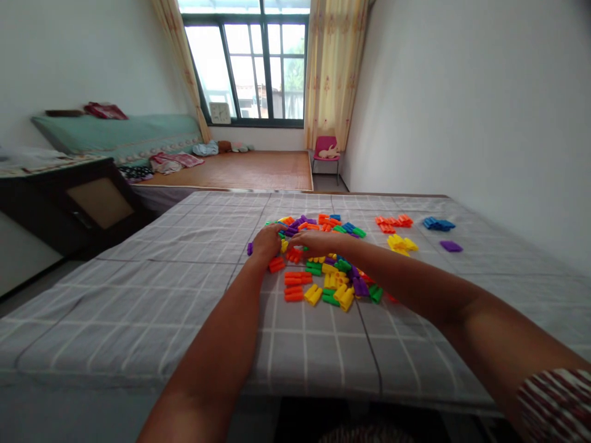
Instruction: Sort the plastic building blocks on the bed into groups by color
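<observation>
My left hand (pixel 268 242) rests at the left side of a mixed pile of plastic building pieces, its fingers partly hidden among them. Whether it grips a piece cannot be told. Reaching in from the right, my right hand (pixel 313 243) is over the pile's middle, its fingers stretched left towards my left hand and no held piece visible. Orange pieces (pixel 294 255) lie just below the right fingers, and a purple piece (pixel 250 248) is left of my left hand. Nearer to me are yellow pieces (pixel 336 280), green pieces (pixel 314 269) and more orange ones (pixel 298 279).
To the right of the pile lie separate groups: orange pieces (pixel 393 223), yellow pieces (pixel 401 244), blue pieces (pixel 438 224) and a purple piece (pixel 450 246). All are on a grey checked cloth (pixel 184 295). A dark cabinet (pixel 78 197) stands left; a pink chair (pixel 325 146) is behind.
</observation>
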{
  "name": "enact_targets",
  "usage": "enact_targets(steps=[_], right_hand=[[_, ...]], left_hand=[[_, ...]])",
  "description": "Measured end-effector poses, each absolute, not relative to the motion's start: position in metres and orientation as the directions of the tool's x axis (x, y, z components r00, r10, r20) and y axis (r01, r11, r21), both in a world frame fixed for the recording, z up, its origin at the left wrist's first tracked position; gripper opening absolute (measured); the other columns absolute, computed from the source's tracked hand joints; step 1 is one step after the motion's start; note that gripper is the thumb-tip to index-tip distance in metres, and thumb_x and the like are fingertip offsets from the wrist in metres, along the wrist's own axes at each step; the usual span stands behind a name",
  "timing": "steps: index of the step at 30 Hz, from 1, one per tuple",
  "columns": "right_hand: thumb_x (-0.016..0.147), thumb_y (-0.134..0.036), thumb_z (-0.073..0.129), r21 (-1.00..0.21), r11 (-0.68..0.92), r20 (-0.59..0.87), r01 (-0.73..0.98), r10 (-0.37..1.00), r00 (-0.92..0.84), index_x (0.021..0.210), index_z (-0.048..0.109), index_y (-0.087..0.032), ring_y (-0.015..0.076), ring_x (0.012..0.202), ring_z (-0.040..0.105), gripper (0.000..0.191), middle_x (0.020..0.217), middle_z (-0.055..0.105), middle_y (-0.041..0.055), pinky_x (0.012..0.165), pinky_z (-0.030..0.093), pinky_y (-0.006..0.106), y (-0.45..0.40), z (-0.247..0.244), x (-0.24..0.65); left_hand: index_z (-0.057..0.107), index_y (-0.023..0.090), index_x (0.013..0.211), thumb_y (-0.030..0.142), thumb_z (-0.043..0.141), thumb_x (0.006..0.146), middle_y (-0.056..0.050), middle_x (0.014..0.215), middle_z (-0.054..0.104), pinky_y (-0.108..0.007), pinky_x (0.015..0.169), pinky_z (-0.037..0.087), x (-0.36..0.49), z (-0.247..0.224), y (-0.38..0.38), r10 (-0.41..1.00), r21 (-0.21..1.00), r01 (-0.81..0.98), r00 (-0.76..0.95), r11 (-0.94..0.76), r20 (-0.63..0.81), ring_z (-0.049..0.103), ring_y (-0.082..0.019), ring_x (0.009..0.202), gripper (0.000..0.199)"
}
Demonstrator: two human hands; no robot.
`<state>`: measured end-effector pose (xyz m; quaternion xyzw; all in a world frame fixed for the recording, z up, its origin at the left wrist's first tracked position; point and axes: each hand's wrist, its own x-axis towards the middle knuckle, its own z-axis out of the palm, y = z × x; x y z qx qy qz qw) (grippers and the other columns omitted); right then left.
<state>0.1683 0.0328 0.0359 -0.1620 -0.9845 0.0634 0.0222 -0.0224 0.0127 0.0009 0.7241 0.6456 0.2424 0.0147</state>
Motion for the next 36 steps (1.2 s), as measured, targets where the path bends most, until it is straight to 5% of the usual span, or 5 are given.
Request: enact_targets(steps=[10, 15, 21, 28, 36], right_hand=[[0.075, -0.026, 0.069, -0.352, 0.905, -0.073, 0.238, 0.227, -0.971, 0.114, 0.065, -0.022, 0.0134, 0.076, 0.061, 0.039, 0.095, 0.069, 0.0028, 0.066, 0.045, 0.022, -0.013, 0.043, 0.160], [0.073, -0.018, 0.065, -0.545, 0.755, 0.182, 0.364, 0.530, -0.828, 0.111, 0.061, -0.022, 0.0127, 0.077, 0.061, 0.038, 0.096, 0.067, 0.0013, 0.070, 0.048, 0.024, 0.017, 0.044, 0.185], [0.071, -0.020, 0.069, -0.899, 0.407, 0.227, 0.164, 0.751, -0.620, 0.109, 0.054, -0.019, 0.0162, 0.091, 0.063, 0.041, 0.102, 0.065, 0.0049, 0.080, 0.053, 0.033, 0.051, 0.037, 0.216], [0.067, -0.025, 0.074, -0.975, 0.216, 0.138, 0.057, 0.784, -0.605, 0.123, 0.051, -0.022, 0.0162, 0.092, 0.063, 0.061, 0.117, 0.063, 0.0065, 0.075, 0.055, 0.030, 0.042, 0.027, 0.226], [0.077, -0.035, 0.067, -0.907, 0.361, 0.238, 0.217, 0.864, -0.443, 0.099, 0.062, -0.020, 0.0170, 0.079, 0.067, 0.027, 0.100, 0.070, 0.0063, 0.070, 0.054, 0.031, 0.063, 0.030, 0.257]], left_hand=[[0.071, 0.024, 0.111, 0.011, 0.043, 0.082, -0.005, 0.115, 0.069, -0.031, 0.094, 0.047, -0.022, 0.000, 0.014, 0.940, 0.322, 0.924, 0.098, -0.208, 0.325, 0.063, -0.022, 0.105, 0.043], [0.072, 0.023, 0.106, 0.013, 0.044, 0.084, -0.004, 0.107, 0.072, -0.031, 0.094, 0.047, -0.011, 0.006, 0.012, 0.899, 0.446, 0.828, 0.148, -0.341, 0.412, 0.064, -0.019, 0.101, 0.036], [0.064, 0.016, 0.117, 0.029, 0.044, 0.092, -0.007, 0.106, 0.071, -0.030, 0.087, 0.051, 0.004, 0.002, 0.010, 0.853, 0.609, 0.609, 0.259, -0.508, 0.453, 0.065, -0.018, 0.096, 0.035], [0.064, 0.014, 0.114, 0.029, 0.062, 0.079, -0.009, 0.103, 0.071, -0.031, 0.079, 0.054, 0.006, -0.006, 0.011, 0.874, 0.698, 0.526, 0.291, -0.486, 0.389, 0.067, -0.020, 0.091, 0.038], [0.067, 0.015, 0.103, 0.025, 0.058, 0.078, -0.006, 0.094, 0.071, -0.030, 0.078, 0.052, 0.002, 0.001, 0.007, 0.877, 0.613, 0.631, 0.298, -0.477, 0.376, 0.065, -0.018, 0.084, 0.028]])
